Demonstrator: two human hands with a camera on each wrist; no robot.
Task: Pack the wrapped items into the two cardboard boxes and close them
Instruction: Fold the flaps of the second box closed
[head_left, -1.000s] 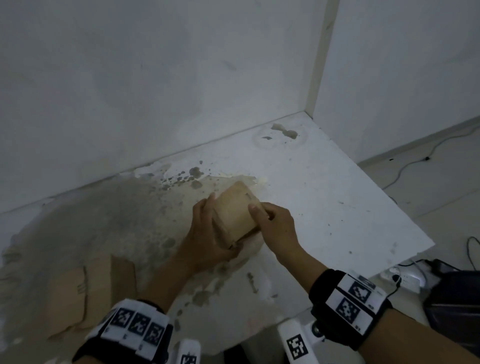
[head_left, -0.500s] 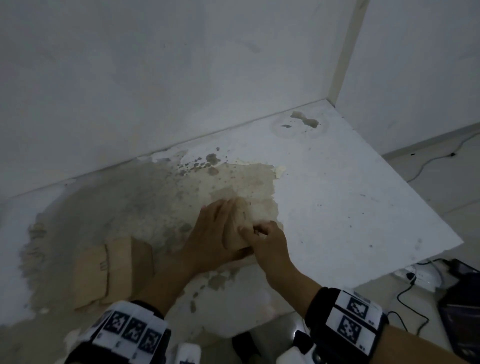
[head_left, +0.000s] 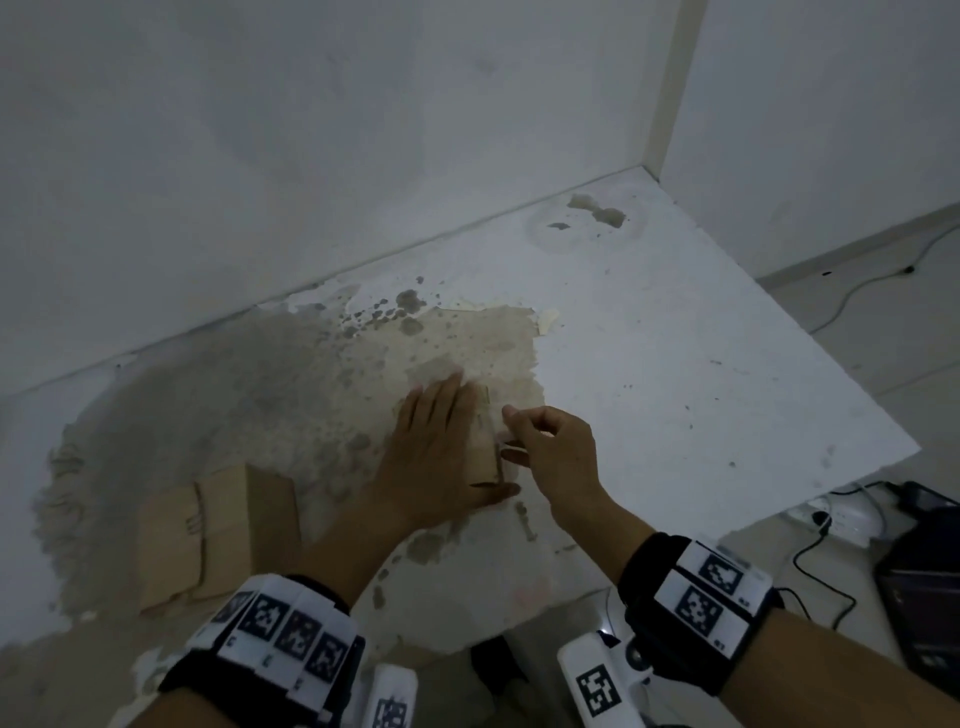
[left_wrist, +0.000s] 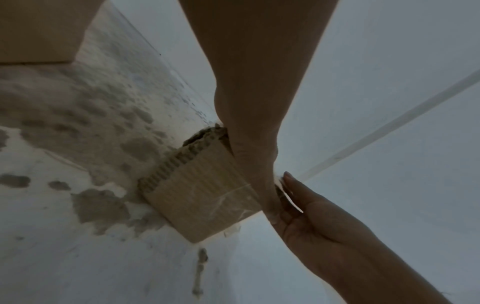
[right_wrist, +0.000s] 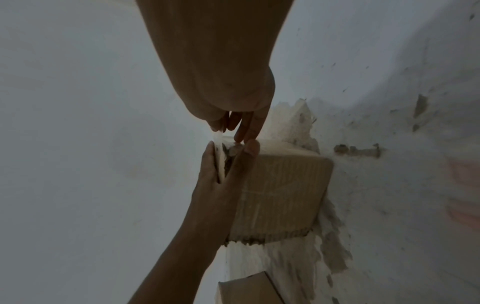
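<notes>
A small item wrapped in corrugated cardboard (head_left: 485, 452) stands on the worn white table (head_left: 675, 364). My left hand (head_left: 441, 441) lies over its left side with straight fingers, and the thumb runs along its near edge, so the item is held between them. The thumb (left_wrist: 259, 174) lies against the ribbed wrapping (left_wrist: 202, 195). My right hand (head_left: 511, 431) is just right of the item with curled fingers, pinching a pale strip that looks like tape (right_wrist: 220, 142) at the item's (right_wrist: 280, 195) edge. A cardboard box (head_left: 218, 530) lies at the near left.
Walls close the table off behind and at the far right corner. The table's right and near edges drop to the floor, where a white power strip (head_left: 841, 514), cables and a dark case (head_left: 919, 597) lie. Brown worn patches cover the table's left half.
The wrapped item, earlier tilted up between both hands, now stands lower on the table under my left hand. My right hand has come off its face and pinches a strip at its edge.
</notes>
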